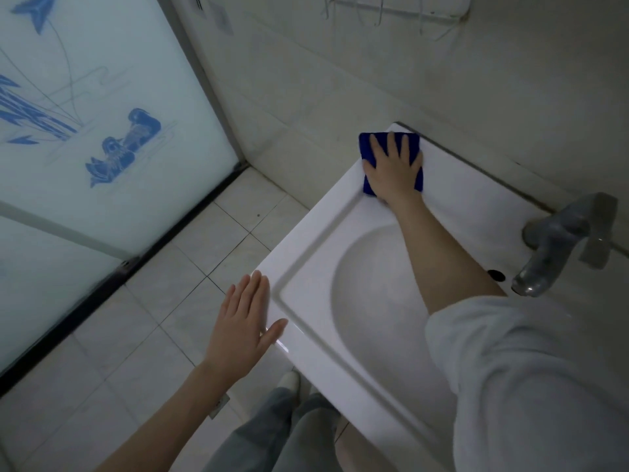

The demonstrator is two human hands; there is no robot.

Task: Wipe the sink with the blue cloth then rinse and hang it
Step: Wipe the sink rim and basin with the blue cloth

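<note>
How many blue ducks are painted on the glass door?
2. The upper duck is on the frosted glass door, and the lower duck is just below it, to the left. The door runs past the picture's edge, so more could be hidden.

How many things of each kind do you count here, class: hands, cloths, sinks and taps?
Hands: 2 (left hand, right hand)
Blue cloth: 1
Sink: 1
Tap: 1
Total: 5

The one camera sits on the person's head and looks steeply down, close over the white sink and the tiled floor beside it.
</note>
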